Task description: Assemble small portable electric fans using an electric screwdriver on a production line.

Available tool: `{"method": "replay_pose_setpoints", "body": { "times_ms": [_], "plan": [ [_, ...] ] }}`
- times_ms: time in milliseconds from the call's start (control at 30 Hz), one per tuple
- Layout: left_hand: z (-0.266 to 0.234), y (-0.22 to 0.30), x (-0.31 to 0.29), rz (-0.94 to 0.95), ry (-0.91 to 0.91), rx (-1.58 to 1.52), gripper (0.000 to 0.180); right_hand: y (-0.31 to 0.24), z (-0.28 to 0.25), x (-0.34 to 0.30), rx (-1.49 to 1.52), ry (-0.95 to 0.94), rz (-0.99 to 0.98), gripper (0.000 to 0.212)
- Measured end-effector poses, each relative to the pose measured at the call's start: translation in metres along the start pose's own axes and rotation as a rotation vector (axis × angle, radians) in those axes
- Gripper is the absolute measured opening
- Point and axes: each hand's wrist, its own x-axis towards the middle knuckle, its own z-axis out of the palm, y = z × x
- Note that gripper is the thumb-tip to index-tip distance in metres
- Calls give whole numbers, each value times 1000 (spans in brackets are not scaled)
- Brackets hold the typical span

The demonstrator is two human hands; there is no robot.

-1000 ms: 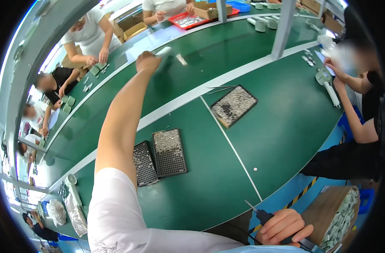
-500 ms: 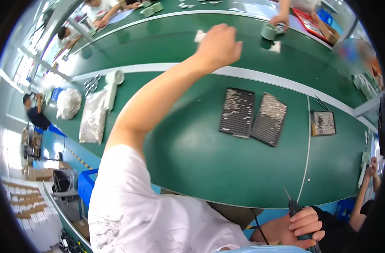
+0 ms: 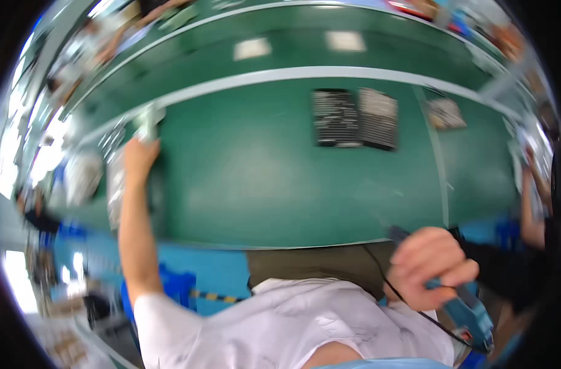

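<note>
Nearest, the right hand [image 3: 433, 265] has its fingers wrapped round a corded blue-and-black driver [image 3: 469, 312]. Farther off, the left hand [image 3: 140, 158] is at a pale green piece [image 3: 148, 122] on the tabletop's [image 3: 249, 178] left; blur hides whether its fingers grip. They're well apart; what's done, I can't tell.

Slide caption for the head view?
Left hand at a pale green part, right hand gripping a power screwdriver, trays on the green table.

No lettering, label, number or sign can be read in this apparently motion-blurred view.
</note>
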Motion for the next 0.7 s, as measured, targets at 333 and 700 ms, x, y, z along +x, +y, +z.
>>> {"method": "replay_pose_setpoints", "body": {
  "times_ms": [333,700],
  "plan": [
    [-10,64,-65,261,195,58,24,-22,1,4,-83,-58,-58,27],
    [-18,188,-167,388,67,-299,48,-20,-17,-14,-168,29,-1,34]
  ]
}}
